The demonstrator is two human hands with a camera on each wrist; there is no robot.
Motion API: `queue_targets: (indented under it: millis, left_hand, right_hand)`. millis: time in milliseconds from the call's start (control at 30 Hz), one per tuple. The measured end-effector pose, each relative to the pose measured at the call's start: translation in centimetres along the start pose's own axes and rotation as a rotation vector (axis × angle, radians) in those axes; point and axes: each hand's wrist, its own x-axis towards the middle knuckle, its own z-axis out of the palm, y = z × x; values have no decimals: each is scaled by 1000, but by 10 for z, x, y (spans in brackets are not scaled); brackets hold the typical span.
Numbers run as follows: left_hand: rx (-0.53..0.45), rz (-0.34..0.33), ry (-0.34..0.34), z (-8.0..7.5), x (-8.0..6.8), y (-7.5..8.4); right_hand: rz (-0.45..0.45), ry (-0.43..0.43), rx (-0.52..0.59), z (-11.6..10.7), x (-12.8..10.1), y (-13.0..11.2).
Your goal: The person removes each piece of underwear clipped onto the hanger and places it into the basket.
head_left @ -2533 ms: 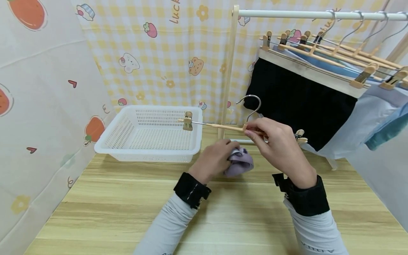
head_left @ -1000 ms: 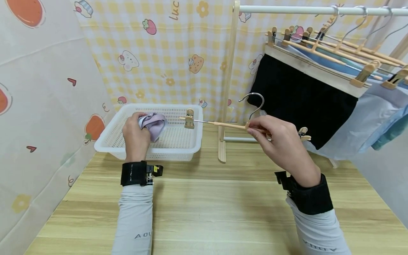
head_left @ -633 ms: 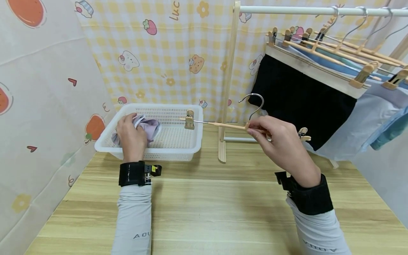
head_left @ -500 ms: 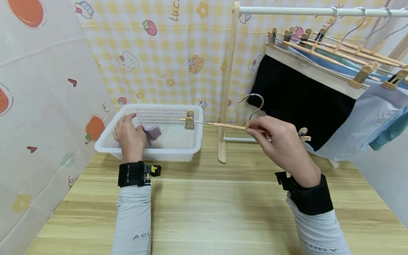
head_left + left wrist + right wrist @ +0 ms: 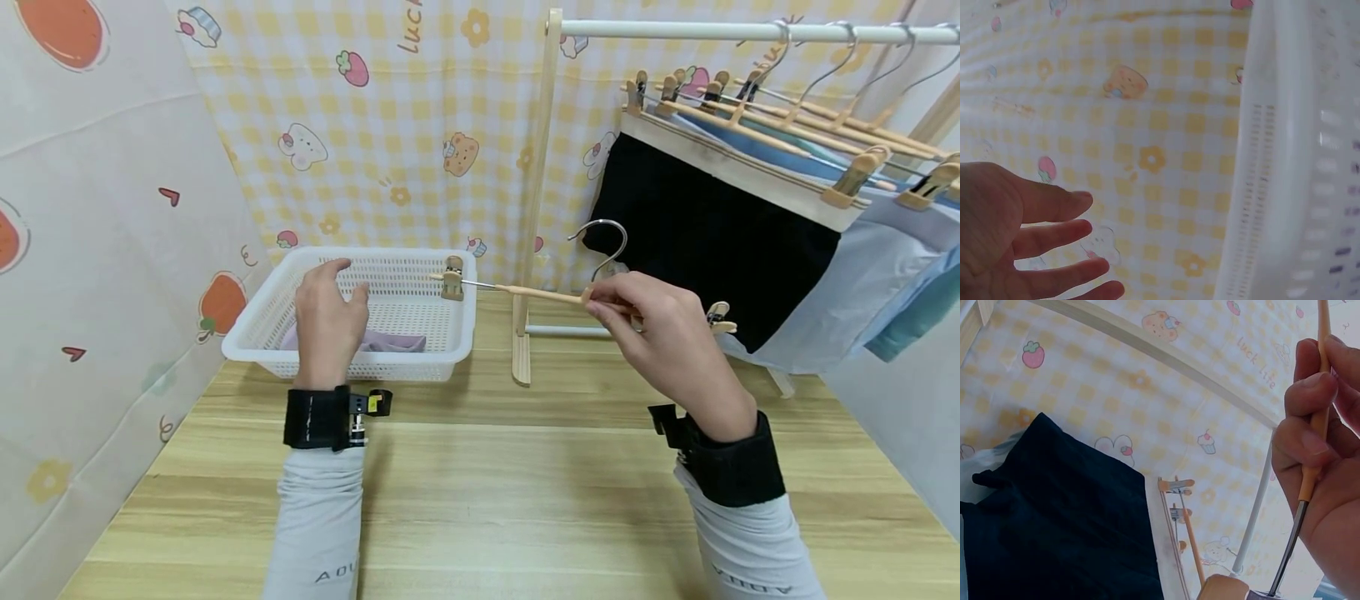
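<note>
1. The left hand [image 5: 327, 321] hangs over the basket [image 5: 247, 329] with fingers spread and relaxed, holding nothing; the left wrist view shows them straight and apart. The cloth [image 5: 393, 342] lies flat on the basket floor, just beside that hand. If the hand dips, a finger could catch in the cloth and drag it up the near wall.

2. The right hand [image 5: 660, 333] pinches the hanger [image 5: 536, 293] by its wooden bar, close to the metal hook [image 5: 603, 242]; the right wrist view shows thumb and fingers curled round the bar. This grip sits right of the middle, so the long left end could sag or swing.

3. The left clip [image 5: 452, 279] of the hanger hovers at the basket's right rim. A small drop or swing to the left would likely knock it against the rim and nudge the light basket along the table [image 5: 525, 483].

4. The hanger's right clip [image 5: 718, 315] is close to the black garment [image 5: 705, 242] on the rack [image 5: 536, 200]. It may be brushing the cloth, but the hand hides the spot. A snag there would tug that garment.

5. The hook stands near the rack's upright post; a turn of the wrist could strike it.
</note>
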Motion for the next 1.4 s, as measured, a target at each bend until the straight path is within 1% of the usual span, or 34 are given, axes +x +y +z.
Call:
queue_targets:
  millis: [200,433,533,600,733,800,900,1133,1267,1400]
  left_hand:
    - [50,78,-91,8,-11,23]
    - [105,194,-183,18,-23,45]
    - [129,240,-250,19,-28,51]
    - [142,264,-309,19,-31,54]
    - [147,308,-430,15,-36,60]
    - [142,325,-471,14,-39,62]
    - [138,342,-508,12,-43,66]
    - [146,380,-556,8,-50,71]
    - [164,392,-583,8,-53,72]
    - [169,393,-610,8,-54,72]
  right_hand:
    - [27,19,-16,-2,0,1]
    - [51,41,-28,-6,0,4]
    - [76,47,-35,-8,0,5]
    - [98,53,-36,-10,-1,6]
    - [132,67,-44,-14,-3,8]
    - [143,75,-56,-16,-3,9]
    - [162,87,-73,-19,-4,11]
    - [250,125,-95,-23,-3,12]
    - [286,164,-109,-25,-5,15]
    - [353,187,-121,-28,-6,19]
